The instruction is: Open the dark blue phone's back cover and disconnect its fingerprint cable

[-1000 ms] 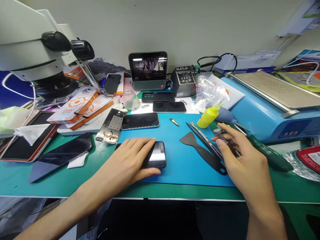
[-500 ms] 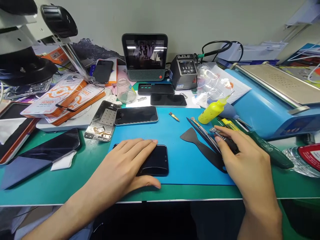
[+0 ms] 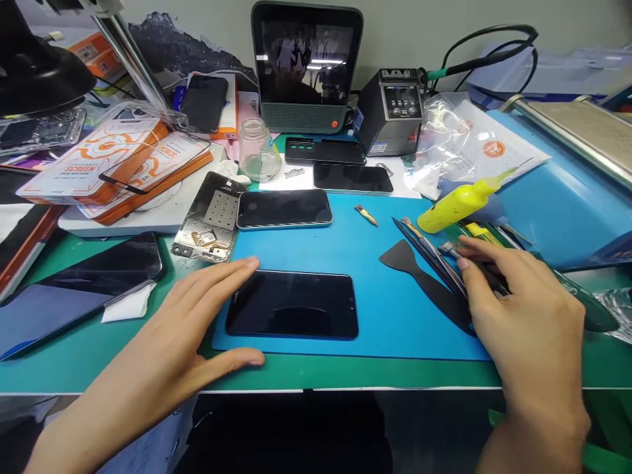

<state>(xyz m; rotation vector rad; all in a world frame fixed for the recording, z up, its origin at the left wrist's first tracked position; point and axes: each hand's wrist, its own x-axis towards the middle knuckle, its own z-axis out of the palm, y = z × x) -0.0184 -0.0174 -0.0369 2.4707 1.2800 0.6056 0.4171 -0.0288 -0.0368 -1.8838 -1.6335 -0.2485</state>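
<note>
A dark phone [image 3: 296,304] lies screen up near the front of the blue mat [image 3: 385,309]. My left hand [image 3: 168,349] is spread open around the phone's left end, index finger above its corner and thumb below, holding nothing. My right hand [image 3: 528,309] is at the mat's right edge, fingers curled over a dark tool with a silver tip [image 3: 448,249]. Beside that hand lie thin tweezers [image 3: 429,253] and a black flat spudger [image 3: 419,276]. A yellow squeeze bottle [image 3: 454,204] lies just beyond.
A second phone [image 3: 284,209] and a bare phone frame [image 3: 210,224] lie at the mat's back left. A glass jar [image 3: 255,151], a smart display [image 3: 306,66] and a soldering station [image 3: 392,112] stand behind. A blue machine [image 3: 557,191] is at right, orange boxes [image 3: 99,171] at left.
My left hand has slid left off the phone's screen to its left end, uncovering it. The right hand stays on the tools. The view has moved closer and lower.
</note>
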